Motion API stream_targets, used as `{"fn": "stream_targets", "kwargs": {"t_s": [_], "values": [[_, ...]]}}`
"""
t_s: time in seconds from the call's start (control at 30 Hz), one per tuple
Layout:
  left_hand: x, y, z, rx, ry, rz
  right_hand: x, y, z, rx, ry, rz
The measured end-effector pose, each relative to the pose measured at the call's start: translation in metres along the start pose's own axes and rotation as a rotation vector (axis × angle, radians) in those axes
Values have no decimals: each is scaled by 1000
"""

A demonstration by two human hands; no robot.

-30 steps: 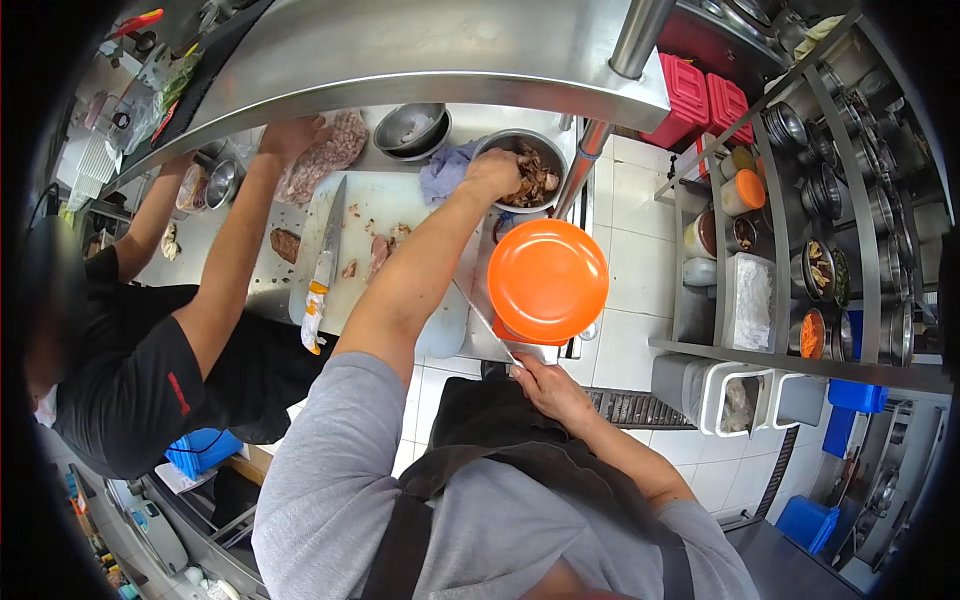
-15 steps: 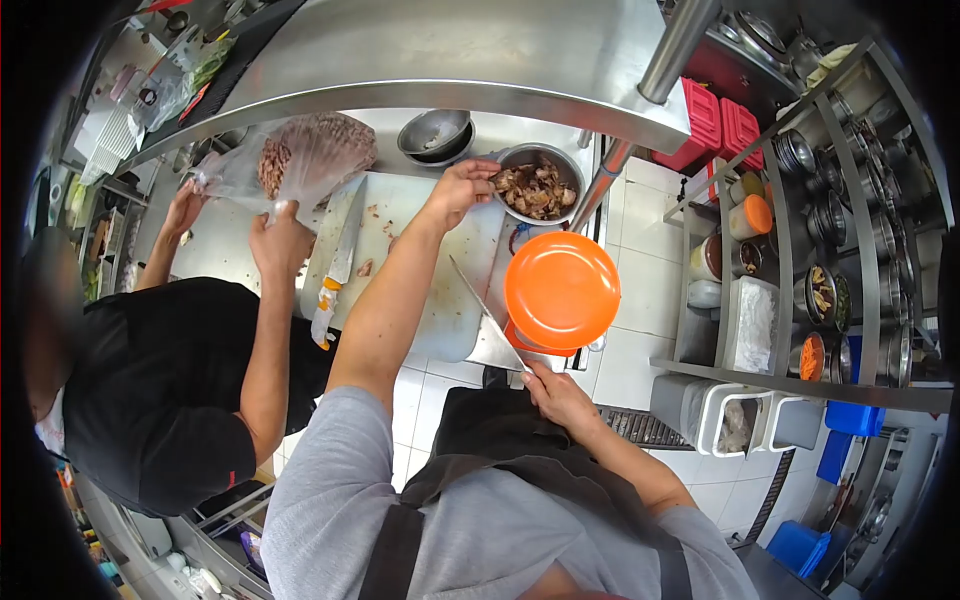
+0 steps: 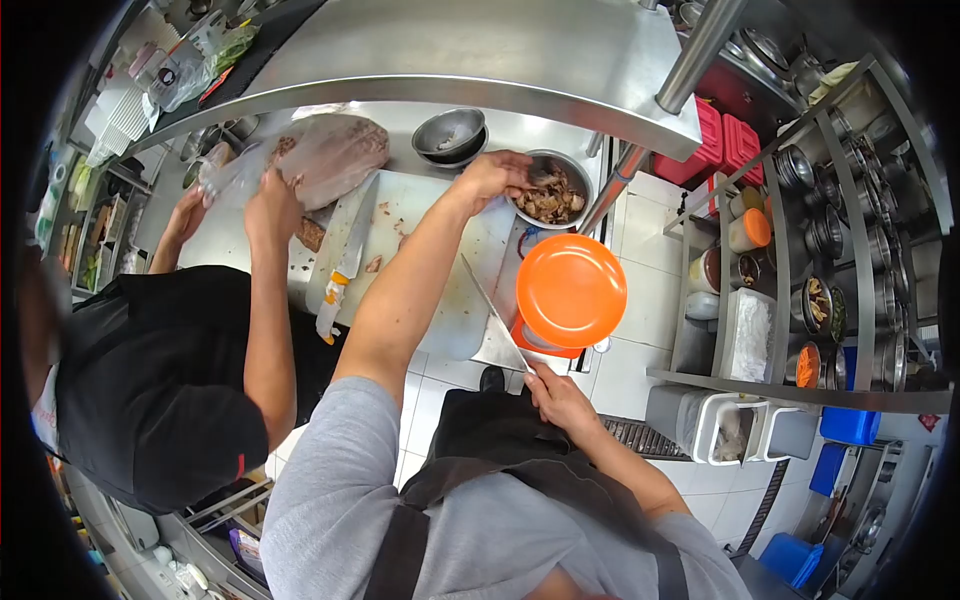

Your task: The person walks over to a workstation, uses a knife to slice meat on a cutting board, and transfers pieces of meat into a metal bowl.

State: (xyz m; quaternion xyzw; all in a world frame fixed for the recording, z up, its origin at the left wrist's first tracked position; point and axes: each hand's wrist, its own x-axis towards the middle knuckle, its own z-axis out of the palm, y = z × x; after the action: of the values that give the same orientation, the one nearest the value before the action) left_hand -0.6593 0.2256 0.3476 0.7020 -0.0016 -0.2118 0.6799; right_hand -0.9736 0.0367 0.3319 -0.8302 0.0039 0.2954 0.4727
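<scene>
My left hand (image 3: 497,178) reaches over the rim of a metal bowl (image 3: 590,208) of browned meat pieces (image 3: 553,200). Its fingers look stretched and apart, with their tips partly over the meat. Low on the right, my right hand (image 3: 560,397) grips the handle of a kitchen knife (image 3: 492,308), its blade slanting up and left beside the cutting board's edge. The white cutting board (image 3: 455,243) carries small meat scraps. An orange plate (image 3: 571,291) sits on an orange-edged stand close to the knife. Another knife with a yellow-and-white handle (image 3: 332,306) lies along the board's left side.
On the left, a co-worker in black (image 3: 165,380) handles a clear plastic bag (image 3: 325,165) of meat. Stacked metal bowls (image 3: 450,135) stand behind the board. A steel shelf (image 3: 440,55) overhangs the counter, with a post (image 3: 612,185) at right. Shelving (image 3: 800,391) holds containers farther right.
My left hand has shifted slightly right and its fingers have spread at the bowl. The co-worker's hand has moved up along the bag. My right hand and knife stay nearly still.
</scene>
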Motion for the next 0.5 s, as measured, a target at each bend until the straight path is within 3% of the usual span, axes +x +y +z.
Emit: {"fn": "stream_targets", "kwargs": {"t_s": [0.03,0.07,0.1,0.17,0.2,0.23,0.3,0.5], "values": [[8,5,7,36,-44,47,1,-2,-1,0,8,1],[38,6,13,887,184,275,0,-3,-2,0,0,14],[43,-2,16,885,177,277,-1,-5,-2,-4,-16,24],[57,-11,19,1315,264,406,0,1,2,-42,40,-29],[60,-8,26,1521,187,365,-1,-3,0,-41,17,-10],[61,-6,30,1521,184,373,-1,-4,-3,-41,-5,8],[59,-12,38,1480,26,138,-1,3,-2,-33,4,-23],[76,-38,58,1451,88,71,1,5,-9,-24,20,-106]]}}
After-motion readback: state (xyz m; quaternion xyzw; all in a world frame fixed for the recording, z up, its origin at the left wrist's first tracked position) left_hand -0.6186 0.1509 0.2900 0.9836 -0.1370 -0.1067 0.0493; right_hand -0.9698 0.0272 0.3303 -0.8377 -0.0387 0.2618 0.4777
